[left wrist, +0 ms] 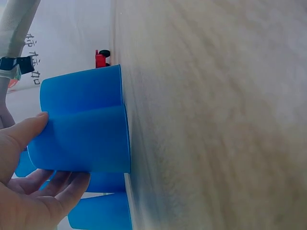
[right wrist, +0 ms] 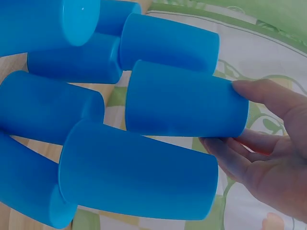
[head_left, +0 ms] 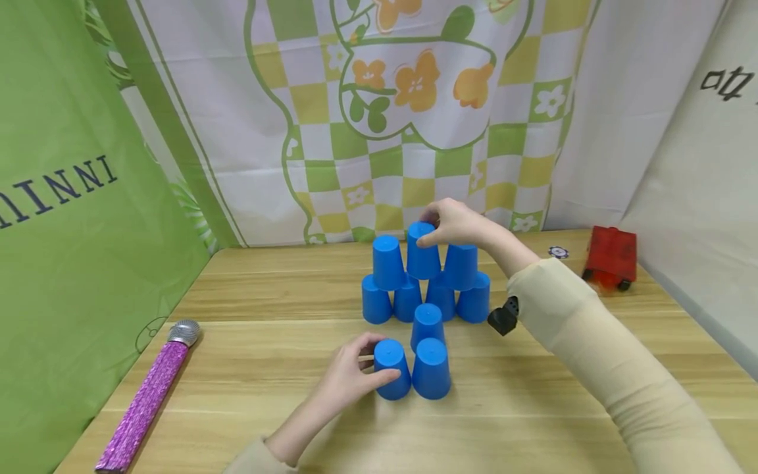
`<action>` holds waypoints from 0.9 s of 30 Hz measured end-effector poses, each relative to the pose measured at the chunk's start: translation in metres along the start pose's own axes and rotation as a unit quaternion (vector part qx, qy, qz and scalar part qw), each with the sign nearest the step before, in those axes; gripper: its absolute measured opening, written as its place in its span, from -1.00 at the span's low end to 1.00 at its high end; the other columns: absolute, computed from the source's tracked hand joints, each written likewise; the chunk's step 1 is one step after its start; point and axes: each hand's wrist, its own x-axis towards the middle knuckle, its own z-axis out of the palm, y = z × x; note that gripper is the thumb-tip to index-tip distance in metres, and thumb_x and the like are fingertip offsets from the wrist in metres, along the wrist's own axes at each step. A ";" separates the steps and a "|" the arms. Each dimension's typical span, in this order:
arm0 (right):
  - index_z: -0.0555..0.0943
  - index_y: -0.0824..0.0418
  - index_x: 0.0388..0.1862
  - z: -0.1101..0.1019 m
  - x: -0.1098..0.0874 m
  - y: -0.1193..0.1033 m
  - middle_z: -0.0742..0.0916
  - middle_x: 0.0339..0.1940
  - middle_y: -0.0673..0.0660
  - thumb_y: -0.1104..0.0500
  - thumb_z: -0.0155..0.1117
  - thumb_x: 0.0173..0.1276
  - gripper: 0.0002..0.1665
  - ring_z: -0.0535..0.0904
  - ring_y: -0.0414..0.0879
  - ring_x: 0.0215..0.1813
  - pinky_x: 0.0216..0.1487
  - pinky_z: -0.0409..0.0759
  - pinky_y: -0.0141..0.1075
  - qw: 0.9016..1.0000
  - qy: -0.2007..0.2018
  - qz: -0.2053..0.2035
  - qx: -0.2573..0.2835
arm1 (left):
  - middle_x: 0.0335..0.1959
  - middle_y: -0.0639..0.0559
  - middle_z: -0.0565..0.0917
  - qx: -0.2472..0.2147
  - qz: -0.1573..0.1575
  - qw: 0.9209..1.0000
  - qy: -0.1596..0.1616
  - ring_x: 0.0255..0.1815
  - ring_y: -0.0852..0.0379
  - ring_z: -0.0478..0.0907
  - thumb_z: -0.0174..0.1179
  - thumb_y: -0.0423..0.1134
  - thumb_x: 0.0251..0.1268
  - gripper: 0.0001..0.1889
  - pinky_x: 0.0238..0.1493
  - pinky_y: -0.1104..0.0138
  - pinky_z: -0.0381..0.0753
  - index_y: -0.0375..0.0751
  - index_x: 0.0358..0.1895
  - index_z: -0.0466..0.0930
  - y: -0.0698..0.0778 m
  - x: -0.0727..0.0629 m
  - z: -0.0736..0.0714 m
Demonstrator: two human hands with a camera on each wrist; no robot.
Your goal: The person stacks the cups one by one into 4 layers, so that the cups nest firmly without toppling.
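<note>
Several blue cups stand upside down on the table. Thumb and fingers of my right hand [head_left: 454, 222] grip a blue cup [right wrist: 187, 103] near its closed end, between the left upper cup [head_left: 387, 263] and the right upper cup [head_left: 462, 266]. These two rest on a bottom row of cups [head_left: 376, 300]. In the head view the gripped cup's rim is slightly higher than theirs. Nearer the front, my left hand [head_left: 346, 376] holds another blue cup [left wrist: 81, 141] around its sides, its rim at the tabletop. Beside it stand a front right cup [head_left: 431, 372] and a cup behind [head_left: 428, 326].
At the left lies a microphone [head_left: 148, 398] with a glittery pink handle. A red toy vehicle [head_left: 612, 253] and a small round chip [head_left: 558, 252] are at the back right. A patterned curtain [head_left: 414, 158] hangs behind the wooden table [head_left: 266, 289].
</note>
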 end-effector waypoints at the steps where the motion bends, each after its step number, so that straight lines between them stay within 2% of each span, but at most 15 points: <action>1: 0.50 0.38 0.10 0.000 0.001 0.000 0.65 -0.01 0.30 0.14 0.34 0.18 -0.46 0.57 0.11 0.01 0.04 0.58 -0.05 1.000 -0.005 0.001 -0.006 | 0.05 -0.23 0.59 -0.001 0.001 1.000 0.000 0.08 -0.18 0.56 0.39 -0.16 0.06 -0.47 0.02 0.05 0.63 -0.28 0.09 0.46 0.000 0.000 0.000; 14: 0.53 0.41 0.02 0.005 0.005 -0.005 0.65 -0.06 0.31 0.19 0.35 0.18 -0.54 0.55 0.10 -0.06 0.00 0.59 -0.08 0.998 -0.039 0.010 -0.043 | 0.04 -0.21 0.60 0.000 0.008 1.000 -0.004 0.06 -0.15 0.57 0.39 -0.16 0.05 -0.48 0.00 0.08 0.64 -0.27 0.08 0.48 -0.001 0.000 -0.001; 27: 0.50 0.45 0.10 0.007 0.005 -0.004 0.63 0.03 0.36 0.20 0.35 0.17 -0.45 0.55 0.17 0.06 0.09 0.57 -0.03 0.997 -0.050 0.011 -0.052 | 0.03 -0.17 0.61 0.004 -0.007 1.000 -0.004 0.07 -0.11 0.57 0.38 -0.15 0.07 -0.50 0.02 0.07 0.63 -0.23 0.07 0.49 -0.001 -0.001 -0.001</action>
